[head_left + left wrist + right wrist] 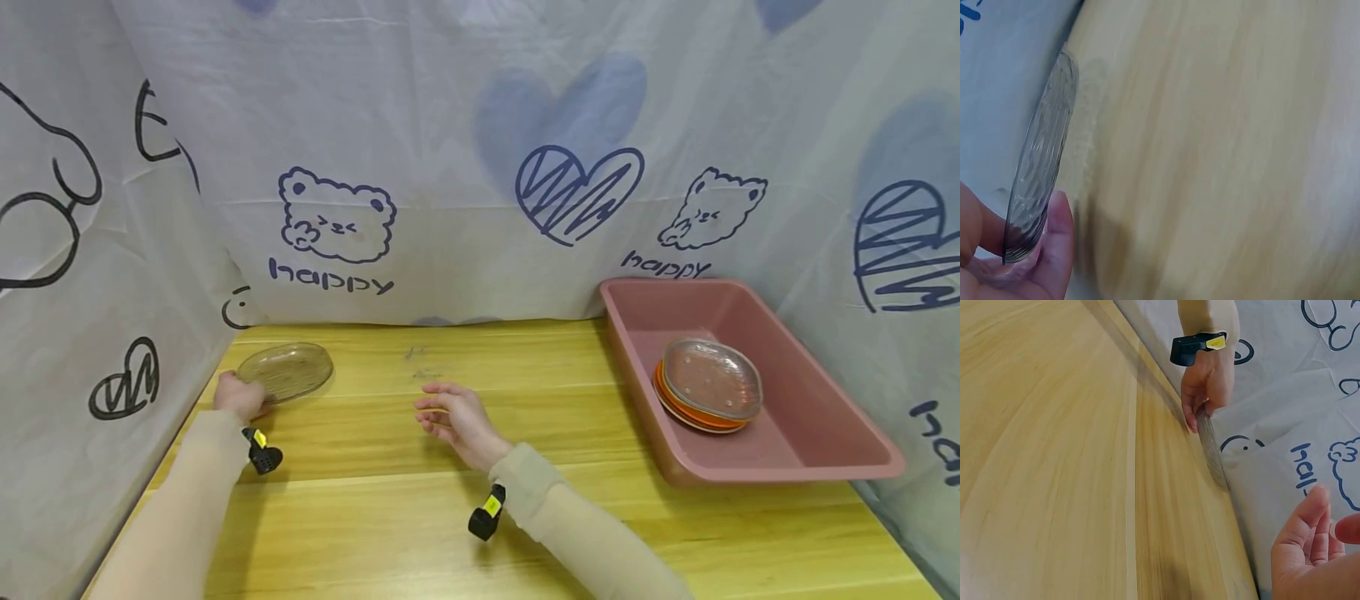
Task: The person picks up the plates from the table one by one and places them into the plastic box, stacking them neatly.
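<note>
At the table's far left, my left hand (238,396) pinches the near rim of a clear, rippled oval plate (288,372). The left wrist view shows this plate (1044,150) almost edge-on, with the thumb on one side and the fingers (1057,244) on the other. Over the middle of the table is my right hand (463,423), its fingers loosely curved and holding nothing. In the right wrist view, too, the fingers (1304,525) of that hand have nothing in them.
On the right of the wooden table (360,517) stands a pink plastic tub (825,433). Inside it lies a stack of plates, a clear plate (712,379) on top and orange plates (678,408) beneath. Printed cloth (450,250) hangs along the back and sides.
</note>
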Demonstrator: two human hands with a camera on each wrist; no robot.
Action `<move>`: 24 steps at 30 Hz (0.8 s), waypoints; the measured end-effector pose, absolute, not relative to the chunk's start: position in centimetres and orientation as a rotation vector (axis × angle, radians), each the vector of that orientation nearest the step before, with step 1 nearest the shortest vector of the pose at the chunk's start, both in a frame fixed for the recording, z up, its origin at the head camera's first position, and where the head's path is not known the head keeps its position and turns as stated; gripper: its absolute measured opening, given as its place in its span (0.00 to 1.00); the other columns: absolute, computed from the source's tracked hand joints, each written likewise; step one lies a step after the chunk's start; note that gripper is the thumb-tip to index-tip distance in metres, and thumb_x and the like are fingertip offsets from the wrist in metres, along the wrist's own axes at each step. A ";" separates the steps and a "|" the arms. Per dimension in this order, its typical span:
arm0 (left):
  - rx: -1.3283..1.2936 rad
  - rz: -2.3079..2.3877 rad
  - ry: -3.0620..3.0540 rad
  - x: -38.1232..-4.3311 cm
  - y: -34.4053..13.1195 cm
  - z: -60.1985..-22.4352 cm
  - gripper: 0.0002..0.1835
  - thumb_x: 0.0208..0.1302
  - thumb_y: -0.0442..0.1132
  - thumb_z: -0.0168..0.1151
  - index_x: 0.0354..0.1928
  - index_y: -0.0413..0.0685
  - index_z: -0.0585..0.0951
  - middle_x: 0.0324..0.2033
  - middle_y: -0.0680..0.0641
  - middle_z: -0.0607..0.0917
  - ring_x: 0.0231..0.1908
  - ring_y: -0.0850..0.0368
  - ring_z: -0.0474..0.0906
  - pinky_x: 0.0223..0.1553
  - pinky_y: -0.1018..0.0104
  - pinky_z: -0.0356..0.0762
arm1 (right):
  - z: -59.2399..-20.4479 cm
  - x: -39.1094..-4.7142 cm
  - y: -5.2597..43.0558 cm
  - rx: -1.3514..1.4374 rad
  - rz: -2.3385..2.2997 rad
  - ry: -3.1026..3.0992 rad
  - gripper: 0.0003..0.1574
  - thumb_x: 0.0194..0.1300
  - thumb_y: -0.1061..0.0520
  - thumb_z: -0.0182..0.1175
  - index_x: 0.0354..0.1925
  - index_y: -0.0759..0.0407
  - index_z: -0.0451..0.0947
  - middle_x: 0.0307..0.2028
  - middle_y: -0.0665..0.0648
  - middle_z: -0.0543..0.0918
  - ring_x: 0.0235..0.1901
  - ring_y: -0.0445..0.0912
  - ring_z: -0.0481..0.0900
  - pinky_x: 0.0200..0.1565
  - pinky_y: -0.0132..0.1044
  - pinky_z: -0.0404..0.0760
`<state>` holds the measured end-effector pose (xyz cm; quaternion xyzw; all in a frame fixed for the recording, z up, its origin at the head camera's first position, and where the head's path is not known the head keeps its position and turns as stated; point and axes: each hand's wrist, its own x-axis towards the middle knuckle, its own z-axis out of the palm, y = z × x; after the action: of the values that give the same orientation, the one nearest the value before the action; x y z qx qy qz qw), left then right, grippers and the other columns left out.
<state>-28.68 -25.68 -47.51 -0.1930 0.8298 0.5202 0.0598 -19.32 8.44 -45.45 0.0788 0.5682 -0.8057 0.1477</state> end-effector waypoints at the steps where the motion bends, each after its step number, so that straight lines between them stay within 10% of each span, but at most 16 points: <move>1: -0.573 1.645 2.468 -28.7 -25.4 -47.4 0.43 0.66 0.28 0.39 0.77 0.31 0.32 0.75 0.21 0.47 0.29 0.57 0.84 0.42 0.64 0.89 | -45.5 -19.3 8.5 0.224 -2.317 1.635 0.19 0.73 0.65 0.49 0.59 0.65 0.74 0.39 0.56 0.81 0.33 0.42 0.80 0.35 0.25 0.81; 8: -0.482 1.844 2.298 -28.5 -23.3 -46.3 0.40 0.69 0.26 0.32 0.77 0.35 0.26 0.77 0.24 0.35 0.21 0.69 0.78 0.32 0.73 0.86 | -45.5 -19.3 9.2 0.235 -2.321 1.639 0.21 0.72 0.65 0.50 0.61 0.66 0.73 0.40 0.57 0.81 0.33 0.42 0.80 0.34 0.25 0.81; 24: -0.286 1.713 2.358 -29.0 -17.2 -46.1 0.36 0.73 0.28 0.33 0.79 0.34 0.35 0.73 0.24 0.57 0.34 0.63 0.79 0.40 0.69 0.87 | -46.0 -19.8 12.8 0.283 -2.306 1.701 0.22 0.76 0.62 0.46 0.64 0.64 0.71 0.46 0.59 0.82 0.36 0.41 0.80 0.38 0.25 0.81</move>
<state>-28.96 -17.22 -46.07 -0.0972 0.8006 0.5816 0.1063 -19.77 12.82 -46.02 0.0975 0.5856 -0.7940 0.1306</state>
